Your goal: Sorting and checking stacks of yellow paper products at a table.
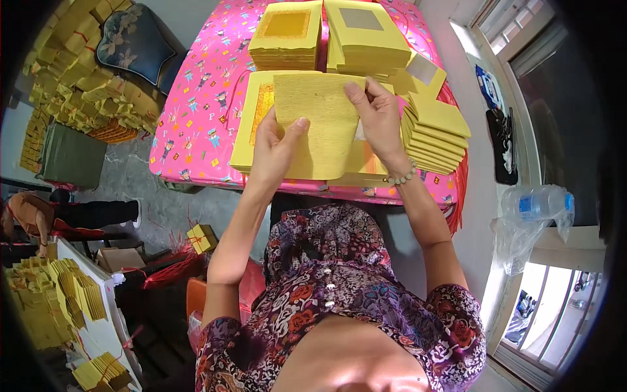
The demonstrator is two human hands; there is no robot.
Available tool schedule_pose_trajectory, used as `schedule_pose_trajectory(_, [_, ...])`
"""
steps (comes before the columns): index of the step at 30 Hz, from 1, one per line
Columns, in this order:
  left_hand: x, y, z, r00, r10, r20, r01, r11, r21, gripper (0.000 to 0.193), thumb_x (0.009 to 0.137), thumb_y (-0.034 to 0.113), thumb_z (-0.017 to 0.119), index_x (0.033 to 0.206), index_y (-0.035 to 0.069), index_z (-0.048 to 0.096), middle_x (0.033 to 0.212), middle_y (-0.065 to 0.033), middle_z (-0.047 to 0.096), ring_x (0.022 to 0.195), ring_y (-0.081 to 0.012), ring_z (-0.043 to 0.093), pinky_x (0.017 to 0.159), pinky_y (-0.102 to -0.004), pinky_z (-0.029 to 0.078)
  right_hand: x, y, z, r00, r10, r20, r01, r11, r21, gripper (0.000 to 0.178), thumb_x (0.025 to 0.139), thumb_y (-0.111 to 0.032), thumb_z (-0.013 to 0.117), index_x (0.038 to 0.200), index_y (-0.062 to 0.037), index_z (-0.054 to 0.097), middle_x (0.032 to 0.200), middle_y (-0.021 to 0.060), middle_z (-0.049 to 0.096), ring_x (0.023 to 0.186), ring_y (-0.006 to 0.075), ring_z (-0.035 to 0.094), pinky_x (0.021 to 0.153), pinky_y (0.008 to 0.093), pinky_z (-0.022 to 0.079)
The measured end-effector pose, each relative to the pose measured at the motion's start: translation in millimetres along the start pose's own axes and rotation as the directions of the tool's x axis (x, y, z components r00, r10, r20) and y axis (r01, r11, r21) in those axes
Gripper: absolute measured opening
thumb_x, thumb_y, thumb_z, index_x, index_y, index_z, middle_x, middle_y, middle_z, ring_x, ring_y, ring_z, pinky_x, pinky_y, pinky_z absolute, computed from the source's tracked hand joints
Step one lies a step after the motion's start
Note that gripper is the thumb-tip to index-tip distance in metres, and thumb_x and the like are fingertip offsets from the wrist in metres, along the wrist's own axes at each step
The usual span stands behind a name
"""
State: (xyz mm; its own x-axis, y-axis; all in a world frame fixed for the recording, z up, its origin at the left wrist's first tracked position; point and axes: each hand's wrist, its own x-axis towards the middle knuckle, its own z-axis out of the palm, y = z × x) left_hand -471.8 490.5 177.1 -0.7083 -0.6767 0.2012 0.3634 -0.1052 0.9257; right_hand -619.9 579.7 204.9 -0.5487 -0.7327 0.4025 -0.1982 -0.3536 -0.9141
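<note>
A yellow ribbed paper sheet (318,124) is held up between my two hands, over the near edge of the table. My left hand (277,140) pinches its left side, thumb on the face towards me. My right hand (377,117) grips its upper right corner between thumb and fingers. Behind and below it lie stacks of yellow paper, partly hidden; the left one (245,140) shows an orange-gold patch. Farther back stand a stack with a gold square (285,26) and a stack with a silver square (366,23). To the right, folded yellow bundles (436,134) lie fanned out.
A pink patterned cloth (189,124) covers the table. Red strings (459,196) hang at its right corner. A plastic bottle (539,202) in a clear bag is by the window. At left are piled yellow bundles (85,72), a blue chair back (134,46) and another person (36,215) near a white table.
</note>
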Motion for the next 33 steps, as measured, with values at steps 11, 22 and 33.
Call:
schedule_pose_trajectory(11, [2, -2, -18, 0.997, -0.079, -0.018, 0.077, 0.992, -0.101, 0.033, 0.09, 0.004, 0.056, 0.122, -0.003, 0.049, 0.111, -0.0103, 0.062, 0.097, -0.014, 0.06, 0.084, -0.0274, 0.048, -9, 9, -17, 0.933, 0.302, 0.194, -0.248, 0.933, -0.26, 0.027, 0.086, -0.026, 0.068, 0.079, 0.0002, 0.064, 0.065, -0.0034, 0.057, 0.057, 0.0012, 0.05, 0.05, 0.0187, 0.041])
schedule_pose_trajectory(22, [13, 4, -30, 0.996, -0.081, -0.049, 0.074, 0.989, -0.132, 0.032, 0.09, 0.006, 0.057, 0.12, -0.003, 0.05, 0.111, -0.0114, 0.062, 0.097, -0.0147, 0.061, 0.083, -0.0291, 0.049, -9, -7, 0, 0.88, 0.423, 0.216, -0.346, 0.883, -0.318, 0.033, 0.086, -0.027, 0.067, 0.067, -0.0012, 0.06, 0.059, -0.0038, 0.054, 0.056, 0.0021, 0.05, 0.051, 0.0205, 0.043])
schedule_pose_trajectory(33, [20, 13, -37, 0.987, -0.026, -0.158, 0.01, 0.995, -0.098, 0.031, 0.091, 0.007, 0.056, 0.12, -0.003, 0.05, 0.11, -0.012, 0.062, 0.095, -0.0156, 0.062, 0.082, -0.0297, 0.05, -11, 15, 3, 0.875, 0.381, 0.299, -0.273, 0.897, -0.347, 0.035, 0.087, -0.024, 0.065, 0.064, -0.0006, 0.054, 0.056, -0.0074, 0.039, 0.053, 0.0014, 0.03, 0.046, 0.0231, 0.024])
